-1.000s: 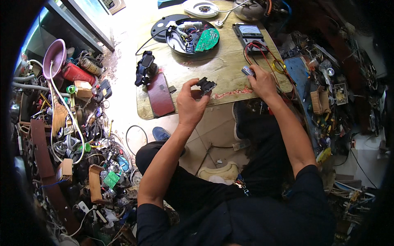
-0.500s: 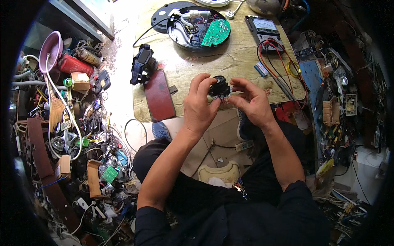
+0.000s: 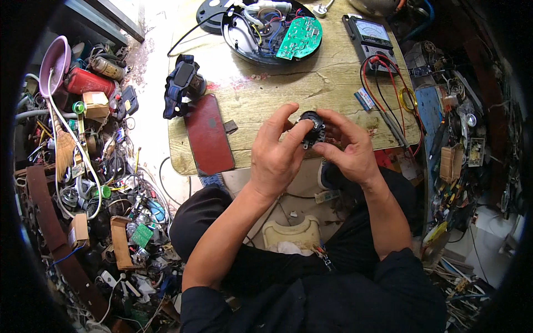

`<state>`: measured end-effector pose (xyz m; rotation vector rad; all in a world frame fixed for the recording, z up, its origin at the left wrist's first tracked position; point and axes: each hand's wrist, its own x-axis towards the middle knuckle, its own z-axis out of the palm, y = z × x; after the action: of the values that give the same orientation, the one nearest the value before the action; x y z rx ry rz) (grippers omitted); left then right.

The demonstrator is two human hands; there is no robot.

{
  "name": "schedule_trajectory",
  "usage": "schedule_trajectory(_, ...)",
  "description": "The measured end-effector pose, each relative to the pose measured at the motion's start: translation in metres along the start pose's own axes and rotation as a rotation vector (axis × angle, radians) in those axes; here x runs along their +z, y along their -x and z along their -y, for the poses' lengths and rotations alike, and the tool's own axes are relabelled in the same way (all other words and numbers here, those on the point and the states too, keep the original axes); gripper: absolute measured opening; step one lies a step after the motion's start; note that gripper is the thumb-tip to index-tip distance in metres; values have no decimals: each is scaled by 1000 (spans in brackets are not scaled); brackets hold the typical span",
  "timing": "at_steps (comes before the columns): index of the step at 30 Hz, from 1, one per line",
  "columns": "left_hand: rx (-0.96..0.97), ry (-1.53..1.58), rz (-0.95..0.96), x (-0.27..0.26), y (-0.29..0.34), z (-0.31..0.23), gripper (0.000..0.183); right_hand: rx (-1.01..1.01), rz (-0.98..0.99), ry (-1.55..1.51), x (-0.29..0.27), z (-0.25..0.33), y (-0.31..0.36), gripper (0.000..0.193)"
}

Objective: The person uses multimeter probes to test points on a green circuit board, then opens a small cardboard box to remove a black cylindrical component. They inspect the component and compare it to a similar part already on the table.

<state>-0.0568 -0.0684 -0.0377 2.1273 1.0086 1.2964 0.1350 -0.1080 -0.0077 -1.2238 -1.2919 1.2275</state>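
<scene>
A small round black plastic part (image 3: 315, 125) is held up between my hands, over the near edge of the wooden table. My right hand (image 3: 354, 149) grips its right side, with the thumb below and the fingers curled behind. On its left, my left hand (image 3: 273, 151) has a bent finger pressed onto the part's top, while another finger is raised free of it. The left thumb is mostly hidden. Farther back lies an opened round black housing (image 3: 233, 43) with a green circuit board (image 3: 300, 38) and loose wires inside.
On the table (image 3: 266, 91) are a red flat case (image 3: 210, 136), a headlamp with dark straps (image 3: 183, 86), an analog multimeter (image 3: 371, 41) with red and black leads, and a small blue-and-white packet (image 3: 364, 99). Heaped parts and cables (image 3: 139, 216) flank both sides.
My hands and the black part have shifted slightly right. My left finger now presses onto the part's top, and the part has been turned. The whole view has shifted a little.
</scene>
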Motion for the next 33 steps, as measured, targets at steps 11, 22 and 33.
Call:
schedule_trajectory(11, -314, 201, 33, -3, 5, -7, 73, -44, -19, 84, 2, -4, -4, 49)
schedule_trajectory(22, -336, 235, 70, -6, 6, -7, 58, 32, -76, -45, 14, -9, -4, 56)
schedule_trajectory(33, -663, 605, 99, -9, 14, -1, 37, 57, -69, -194, 9, -11, -7, 59)
